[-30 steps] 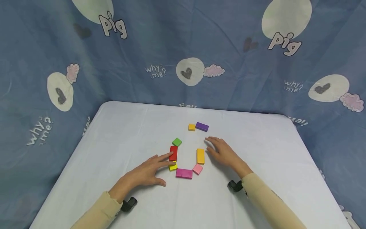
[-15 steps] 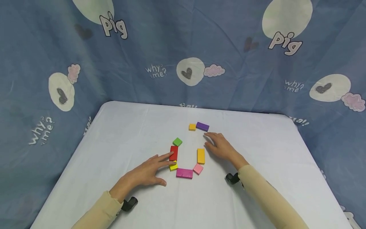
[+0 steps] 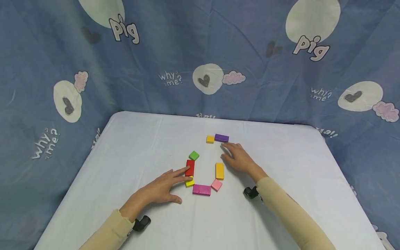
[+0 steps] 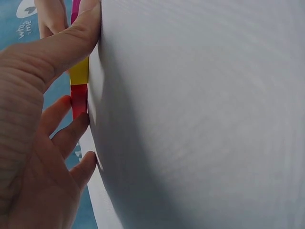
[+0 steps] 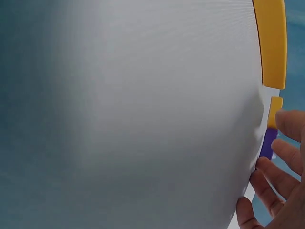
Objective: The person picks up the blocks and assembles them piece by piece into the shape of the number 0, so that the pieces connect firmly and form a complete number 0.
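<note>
My left hand lies with fingers spread; its fingertips rest on the red block and the small yellow block. In the left wrist view the red block shows behind those fingers. At the far end of the blocks, a purple block lies beside a small orange block. Just in front of the purple block are the fingertips of my right hand, loosely bent and holding nothing. The right wrist view shows the purple block right by the fingers.
A green block touches the red one's far end. Nearer me lie a magenta block, a pink block and a long orange block. All stand on a white-covered table before a blue patterned cloth.
My right hand has moved forward and slightly left, up to the purple block. That block has turned a little straighter beside the small orange one. The left hand has stayed in place.
</note>
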`<state>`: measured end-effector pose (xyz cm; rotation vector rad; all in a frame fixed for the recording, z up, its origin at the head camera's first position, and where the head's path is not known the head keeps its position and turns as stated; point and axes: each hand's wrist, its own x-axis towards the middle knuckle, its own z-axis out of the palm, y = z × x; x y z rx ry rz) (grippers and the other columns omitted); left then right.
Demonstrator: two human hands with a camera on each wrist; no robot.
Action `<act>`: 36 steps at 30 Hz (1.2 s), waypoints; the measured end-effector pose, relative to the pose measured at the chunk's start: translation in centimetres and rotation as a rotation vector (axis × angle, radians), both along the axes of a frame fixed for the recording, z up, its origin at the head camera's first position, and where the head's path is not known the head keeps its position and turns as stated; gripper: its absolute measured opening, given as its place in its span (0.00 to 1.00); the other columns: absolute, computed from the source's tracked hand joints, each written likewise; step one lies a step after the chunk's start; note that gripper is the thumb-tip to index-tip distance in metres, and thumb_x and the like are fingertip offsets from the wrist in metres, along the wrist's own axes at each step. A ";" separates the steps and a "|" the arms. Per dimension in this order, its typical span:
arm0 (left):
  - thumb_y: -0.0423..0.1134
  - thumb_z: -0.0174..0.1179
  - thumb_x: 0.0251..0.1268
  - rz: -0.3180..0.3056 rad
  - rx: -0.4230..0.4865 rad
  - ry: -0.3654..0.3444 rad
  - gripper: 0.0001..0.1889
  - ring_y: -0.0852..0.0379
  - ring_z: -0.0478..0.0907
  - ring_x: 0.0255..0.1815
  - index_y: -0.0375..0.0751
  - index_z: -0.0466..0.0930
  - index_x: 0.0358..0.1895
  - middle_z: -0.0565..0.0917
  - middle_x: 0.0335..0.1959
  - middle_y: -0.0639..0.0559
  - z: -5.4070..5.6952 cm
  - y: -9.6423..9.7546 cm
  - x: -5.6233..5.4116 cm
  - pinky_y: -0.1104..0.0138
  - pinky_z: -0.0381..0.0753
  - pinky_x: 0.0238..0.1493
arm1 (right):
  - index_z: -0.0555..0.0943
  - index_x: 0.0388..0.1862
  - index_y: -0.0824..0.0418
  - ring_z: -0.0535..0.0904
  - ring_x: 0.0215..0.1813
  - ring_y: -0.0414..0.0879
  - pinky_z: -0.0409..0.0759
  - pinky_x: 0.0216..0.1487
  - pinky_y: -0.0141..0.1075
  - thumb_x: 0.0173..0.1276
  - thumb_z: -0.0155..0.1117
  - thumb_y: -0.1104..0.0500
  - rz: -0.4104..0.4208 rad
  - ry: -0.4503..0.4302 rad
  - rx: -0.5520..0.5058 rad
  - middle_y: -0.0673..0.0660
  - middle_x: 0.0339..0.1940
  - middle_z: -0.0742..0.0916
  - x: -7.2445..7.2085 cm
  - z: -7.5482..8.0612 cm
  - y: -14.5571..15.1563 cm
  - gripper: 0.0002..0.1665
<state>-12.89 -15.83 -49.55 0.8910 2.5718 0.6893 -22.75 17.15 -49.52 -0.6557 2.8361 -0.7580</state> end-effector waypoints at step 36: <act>0.51 0.76 0.48 -0.007 0.021 -0.013 0.41 0.49 0.56 0.75 0.57 0.70 0.70 0.57 0.77 0.49 -0.1 -0.2 -0.1 0.46 0.50 0.72 | 0.60 0.77 0.59 0.60 0.74 0.53 0.50 0.74 0.46 0.75 0.56 0.49 0.005 -0.043 0.062 0.59 0.74 0.68 -3.9 0.2 -4.0 0.36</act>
